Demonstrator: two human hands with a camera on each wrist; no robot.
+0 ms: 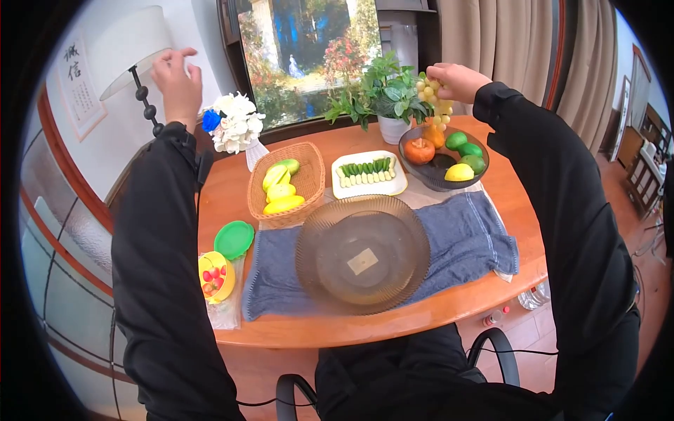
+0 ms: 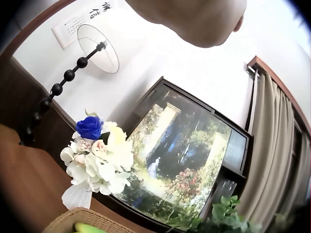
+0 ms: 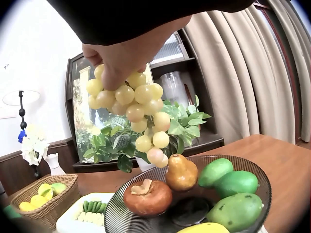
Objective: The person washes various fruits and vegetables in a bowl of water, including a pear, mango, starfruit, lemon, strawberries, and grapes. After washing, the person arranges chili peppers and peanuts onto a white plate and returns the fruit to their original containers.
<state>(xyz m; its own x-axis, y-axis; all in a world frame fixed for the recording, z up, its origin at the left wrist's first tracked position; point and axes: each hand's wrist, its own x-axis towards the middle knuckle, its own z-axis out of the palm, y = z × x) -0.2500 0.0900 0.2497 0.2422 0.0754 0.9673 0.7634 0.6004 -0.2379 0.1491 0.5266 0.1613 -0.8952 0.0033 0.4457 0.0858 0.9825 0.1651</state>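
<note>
My right hand (image 1: 460, 83) pinches a bunch of pale yellow-green grapes (image 1: 439, 105) near its top. In the right wrist view the bunch hangs over the back of a dark ribbed fruit bowl (image 3: 118, 216), its lowest grapes close to a brown pear (image 3: 181, 173). Beside the pear in that bowl lie a persimmon (image 3: 147, 197), several green mangoes (image 3: 236, 211) and a lemon (image 1: 460, 172). My left hand (image 1: 177, 84) is raised near the lamp shade, its fingers spread and holding nothing. White flowers (image 1: 235, 126) with one blue rose stand below it.
A large dark ribbed plate (image 1: 312, 256) lies on a blue towel (image 1: 463, 242). Behind it are a wicker basket (image 1: 317, 200) of yellow fruit and a white dish (image 1: 344, 188) of small vegetables. A yellow cup (image 1: 223, 291) and a green lid (image 1: 234, 240) sit at left; a potted plant (image 1: 393, 98) stands behind.
</note>
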